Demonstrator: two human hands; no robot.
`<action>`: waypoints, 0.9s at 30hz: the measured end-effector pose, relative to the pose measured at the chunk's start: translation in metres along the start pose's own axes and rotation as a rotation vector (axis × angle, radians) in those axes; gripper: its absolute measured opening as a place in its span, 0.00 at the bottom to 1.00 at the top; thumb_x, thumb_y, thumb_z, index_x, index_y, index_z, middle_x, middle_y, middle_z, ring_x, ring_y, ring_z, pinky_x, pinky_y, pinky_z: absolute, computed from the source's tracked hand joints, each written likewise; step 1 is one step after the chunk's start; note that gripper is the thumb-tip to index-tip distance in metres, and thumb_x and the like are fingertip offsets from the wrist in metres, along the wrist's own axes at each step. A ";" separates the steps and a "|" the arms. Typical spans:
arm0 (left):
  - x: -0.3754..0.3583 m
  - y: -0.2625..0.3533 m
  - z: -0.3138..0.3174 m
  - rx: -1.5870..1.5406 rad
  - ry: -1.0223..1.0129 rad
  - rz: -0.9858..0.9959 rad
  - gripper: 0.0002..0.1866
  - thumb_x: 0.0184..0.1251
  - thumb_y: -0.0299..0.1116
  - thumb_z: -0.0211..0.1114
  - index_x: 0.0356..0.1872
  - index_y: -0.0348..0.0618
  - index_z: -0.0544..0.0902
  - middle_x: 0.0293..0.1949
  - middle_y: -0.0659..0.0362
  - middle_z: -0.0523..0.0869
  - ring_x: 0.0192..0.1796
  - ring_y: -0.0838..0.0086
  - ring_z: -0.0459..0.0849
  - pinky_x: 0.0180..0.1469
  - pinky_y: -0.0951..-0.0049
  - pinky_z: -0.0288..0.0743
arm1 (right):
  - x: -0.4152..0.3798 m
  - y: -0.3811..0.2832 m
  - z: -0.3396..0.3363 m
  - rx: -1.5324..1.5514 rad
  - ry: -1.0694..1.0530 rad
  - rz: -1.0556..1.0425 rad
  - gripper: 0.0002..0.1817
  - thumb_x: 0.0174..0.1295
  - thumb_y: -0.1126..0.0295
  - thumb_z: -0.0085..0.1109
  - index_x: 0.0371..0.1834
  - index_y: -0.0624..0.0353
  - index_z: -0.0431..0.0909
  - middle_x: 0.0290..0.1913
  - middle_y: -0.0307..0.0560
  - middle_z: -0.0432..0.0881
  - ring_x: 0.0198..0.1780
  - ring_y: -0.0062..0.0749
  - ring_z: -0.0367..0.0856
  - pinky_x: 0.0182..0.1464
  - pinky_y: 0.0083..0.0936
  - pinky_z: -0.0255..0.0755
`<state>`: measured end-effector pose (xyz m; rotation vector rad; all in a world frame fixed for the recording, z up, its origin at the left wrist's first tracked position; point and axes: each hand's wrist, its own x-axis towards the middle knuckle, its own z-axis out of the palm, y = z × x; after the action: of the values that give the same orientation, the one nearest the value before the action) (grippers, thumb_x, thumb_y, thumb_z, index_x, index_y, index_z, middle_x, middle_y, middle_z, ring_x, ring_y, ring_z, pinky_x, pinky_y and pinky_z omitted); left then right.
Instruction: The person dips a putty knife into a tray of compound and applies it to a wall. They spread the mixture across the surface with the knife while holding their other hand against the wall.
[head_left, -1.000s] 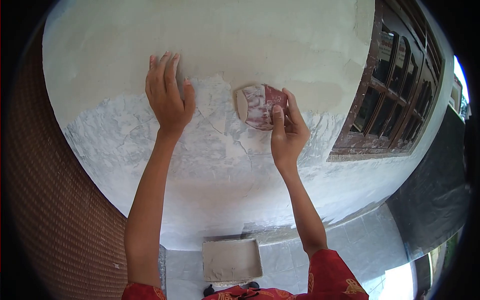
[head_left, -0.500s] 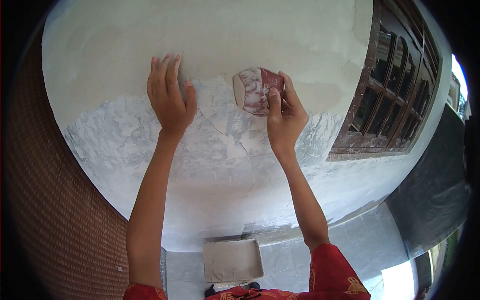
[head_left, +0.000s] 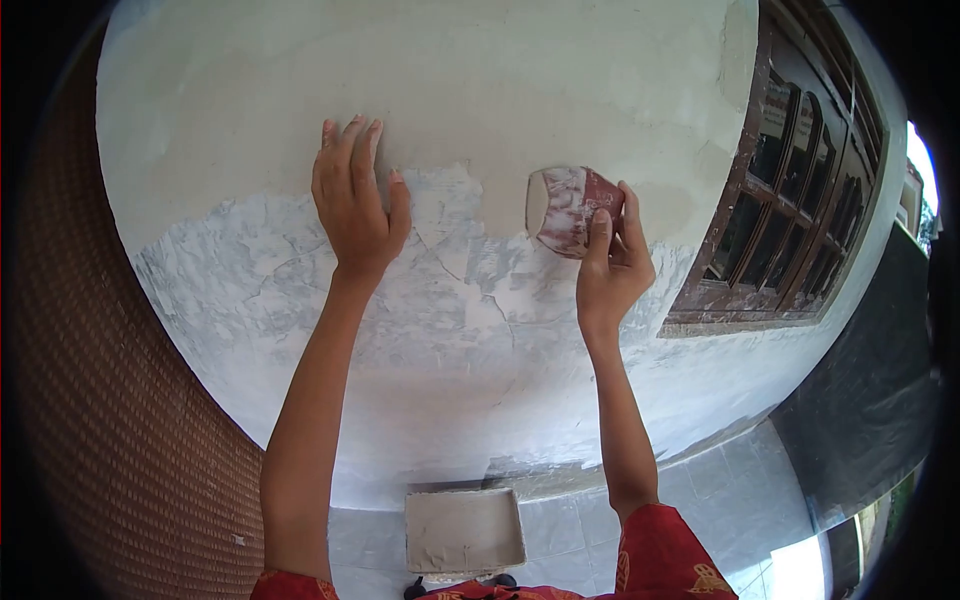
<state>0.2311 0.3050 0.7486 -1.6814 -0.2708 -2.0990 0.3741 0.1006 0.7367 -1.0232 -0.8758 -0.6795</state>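
Observation:
My right hand [head_left: 612, 262] grips a folded piece of reddish-brown sandpaper [head_left: 568, 210], dusted white, and presses it against the wall [head_left: 500, 90]. My left hand [head_left: 355, 200] lies flat on the wall, fingers up and slightly apart, to the left of the sandpaper. The wall is smooth cream plaster above the hands and patchy grey-white with fine cracks [head_left: 470, 280] below them.
A brown wooden window frame [head_left: 790, 180] with several panes stands to the right. On the tiled floor [head_left: 700, 500] below sits a rectangular tray [head_left: 463, 530] coated with grey plaster. A woven brown surface [head_left: 120, 450] fills the left side.
My right hand carried the sandpaper up and then to the right across the wall. The left hand stays flat on the wall; the camera view shifted slightly.

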 end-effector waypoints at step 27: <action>0.000 0.000 0.000 0.005 -0.008 -0.003 0.25 0.72 0.35 0.51 0.68 0.40 0.71 0.67 0.52 0.72 0.76 0.52 0.62 0.73 0.52 0.56 | -0.003 0.013 -0.028 0.140 -0.081 0.125 0.20 0.73 0.77 0.54 0.67 0.64 0.74 0.47 0.48 0.85 0.45 0.18 0.81 0.47 0.19 0.78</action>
<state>0.2309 0.3053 0.7491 -1.6878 -0.2817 -2.0923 0.3917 0.0794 0.7216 -0.9759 -0.9087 -0.4680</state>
